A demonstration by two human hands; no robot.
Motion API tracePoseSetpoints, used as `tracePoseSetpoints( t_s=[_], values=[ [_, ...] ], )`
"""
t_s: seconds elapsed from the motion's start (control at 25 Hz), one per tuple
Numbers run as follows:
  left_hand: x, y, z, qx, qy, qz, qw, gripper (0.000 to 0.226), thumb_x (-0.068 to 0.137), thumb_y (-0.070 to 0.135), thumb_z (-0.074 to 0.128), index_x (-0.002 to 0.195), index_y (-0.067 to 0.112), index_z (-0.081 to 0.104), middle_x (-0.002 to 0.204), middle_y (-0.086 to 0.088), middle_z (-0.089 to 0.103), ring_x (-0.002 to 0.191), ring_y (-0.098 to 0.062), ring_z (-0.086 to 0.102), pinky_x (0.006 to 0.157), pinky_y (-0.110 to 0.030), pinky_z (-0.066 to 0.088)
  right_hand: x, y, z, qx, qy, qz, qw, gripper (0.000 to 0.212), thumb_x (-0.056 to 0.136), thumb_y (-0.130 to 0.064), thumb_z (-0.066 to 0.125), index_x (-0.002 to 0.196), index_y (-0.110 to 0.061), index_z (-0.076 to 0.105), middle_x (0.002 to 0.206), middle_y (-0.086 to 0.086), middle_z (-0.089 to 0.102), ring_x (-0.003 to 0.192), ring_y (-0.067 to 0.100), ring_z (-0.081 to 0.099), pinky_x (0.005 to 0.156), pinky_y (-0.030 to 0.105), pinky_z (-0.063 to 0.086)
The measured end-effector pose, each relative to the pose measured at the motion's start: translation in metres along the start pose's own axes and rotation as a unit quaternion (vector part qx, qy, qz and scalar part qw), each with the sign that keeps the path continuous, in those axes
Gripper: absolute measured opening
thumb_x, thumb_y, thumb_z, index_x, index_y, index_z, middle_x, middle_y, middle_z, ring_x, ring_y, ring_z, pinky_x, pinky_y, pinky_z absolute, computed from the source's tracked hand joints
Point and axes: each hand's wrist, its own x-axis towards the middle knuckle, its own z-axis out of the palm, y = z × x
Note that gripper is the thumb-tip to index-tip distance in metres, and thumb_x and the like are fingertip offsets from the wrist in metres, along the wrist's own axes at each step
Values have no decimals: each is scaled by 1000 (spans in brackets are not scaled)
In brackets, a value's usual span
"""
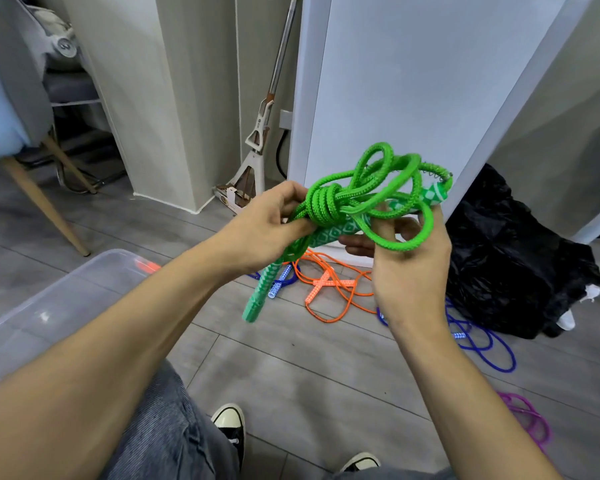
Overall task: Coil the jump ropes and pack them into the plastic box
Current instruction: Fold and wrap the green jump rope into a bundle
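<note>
A green jump rope (329,202) is held in the air in front of me, wound into loops and knotted around its patterned green handles. My left hand (267,223) grips the bundle at the knot. My right hand (409,258) holds the loose loops and one handle from below, fingers curled through a loop. One green handle (257,299) hangs down under my left hand. The clear plastic box (49,306) stands on the floor at the lower left, something orange showing inside it.
On the grey floor lie an orange jump rope (329,285), a blue one (482,344) and a purple one (530,420). A black plastic bag (513,265) sits at the right by a white cabinet (413,81). A chair (14,109) stands at the left. My shoes show below.
</note>
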Motion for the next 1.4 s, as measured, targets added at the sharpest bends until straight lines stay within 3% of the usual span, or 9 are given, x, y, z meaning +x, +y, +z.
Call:
tracePoseSetpoints(
  t_s=[0.4, 0.68, 0.76, 0.88, 1.04, 1.08, 1.16, 1.28, 1.4],
  values=[
    [0, 5, -9, -19, 23, -2, 1000, 26, 98, -1, 52, 124, -5, 52, 106, -9, 74, 105, -16, 71, 93, -33, 56, -5, 17, 6, -116, -25, -32, 992, 15, 94, -30, 63, 109, -29, 57, 85, -1, 75, 71, 16, 76, 77, 51, 59],
    [-2, 9, -6, -58, 66, -19, 996, 22, 99, 3, 55, 120, -2, 56, 103, -11, 76, 101, -22, 72, 92, -48, 56, -9, 22, 9, -127, -45, -28, 990, 13, 91, -35, 67, 99, -28, 62, 82, -6, 76, 76, 13, 75, 77, 47, 60],
    [-1, 13, -3, -119, 77, -31, 989, 22, 99, 2, 53, 120, -4, 57, 105, -15, 75, 96, -25, 72, 86, -45, 59, -15, 25, 17, -142, -81, -28, 986, 15, 91, -34, 68, 97, -21, 63, 83, -7, 74, 77, 6, 72, 76, 40, 58],
    [3, 12, -4, -178, 96, -52, 978, 19, 100, 3, 51, 115, -4, 60, 103, -17, 74, 88, -26, 71, 79, -40, 60, -11, 25, 21, -197, -132, -18, 971, 14, 96, -32, 63, 89, -21, 57, 88, -3, 59, 72, -3, 56, 67, 15, 44],
    [2, 6, -1, -246, 98, -112, 958, 14, 100, 7, 50, 102, 5, 64, 94, -8, 77, 81, -25, 69, 77, -40, 60, -3, 22, 19, -98, -216, 92, 967, 9, 105, -27, 47, 107, -21, 54, 92, -10, 59, 76, -10, 59, 76, 14, 45],
    [2, 5, 0, -254, 101, -124, 954, 14, 100, 8, 51, 102, 6, 65, 95, -7, 77, 83, -25, 68, 79, -41, 60, -4, 24, 20, -61, -221, 118, 966, 13, 106, -26, 46, 113, -19, 54, 94, -12, 64, 85, -9, 63, 83, 16, 49],
    [2, 5, 2, -274, 93, -146, 946, 17, 100, 11, 53, 108, 4, 66, 97, -7, 76, 84, -23, 69, 74, -42, 62, -4, 29, 21, -26, -209, 136, 968, 17, 105, -32, 46, 114, -22, 56, 103, -7, 71, 104, 9, 68, 99, 39, 53],
    [0, 5, 4, -304, 71, -174, 934, 22, 100, 14, 53, 110, -1, 66, 92, -7, 76, 76, -20, 71, 63, -40, 62, -3, 28, 22, 43, -210, 192, 958, 16, 106, -35, 44, 108, -25, 56, 104, 1, 73, 88, 21, 72, 79, 46, 59],
    [0, 4, 7, -294, 73, -172, 937, 22, 99, 13, 54, 111, -1, 66, 92, -6, 77, 79, -21, 70, 80, -46, 57, -4, 24, 18, 48, -211, 221, 951, 18, 105, -31, 49, 110, -19, 62, 92, 7, 73, 78, 24, 70, 76, 50, 60]
  ],
)
